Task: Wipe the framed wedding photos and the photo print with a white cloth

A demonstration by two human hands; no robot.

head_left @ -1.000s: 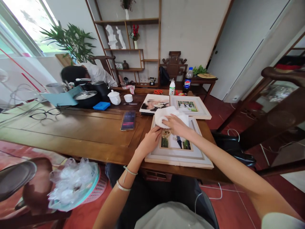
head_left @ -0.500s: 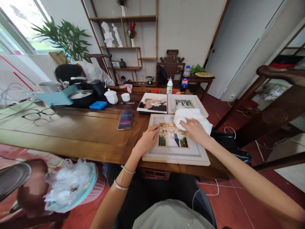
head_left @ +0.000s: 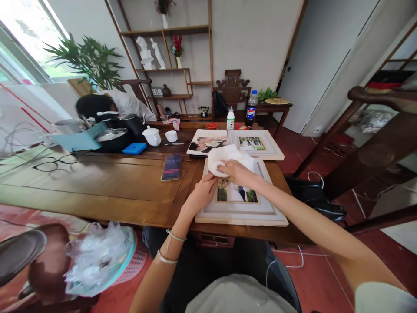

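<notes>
A framed photo (head_left: 243,220) with a pale wooden border lies flat at the table edge before me. My right hand (head_left: 239,172) is closed on a bunched white towel (head_left: 224,153), which rests over the upper part of this frame and hides the top of its picture. On the frame's left side lies my left hand (head_left: 202,191), flat with fingers stretched out, its fingertips close to the towel. Behind are a second framed photo (head_left: 275,151) and, left of that, a photo panel (head_left: 208,138) with a dark-clothed figure.
A phone-like dark object (head_left: 171,167) lies left of the frames. A milk bottle (head_left: 230,119) and a cola bottle (head_left: 251,111) stand behind them. Farther left are a white teapot (head_left: 152,136), a blue box (head_left: 134,148) and glasses (head_left: 55,162). A person (head_left: 128,104) leans at the far side.
My right hand has slid the towel leftward across the top of the near frame, toward my left hand. My left hand stays on the frame's left side.
</notes>
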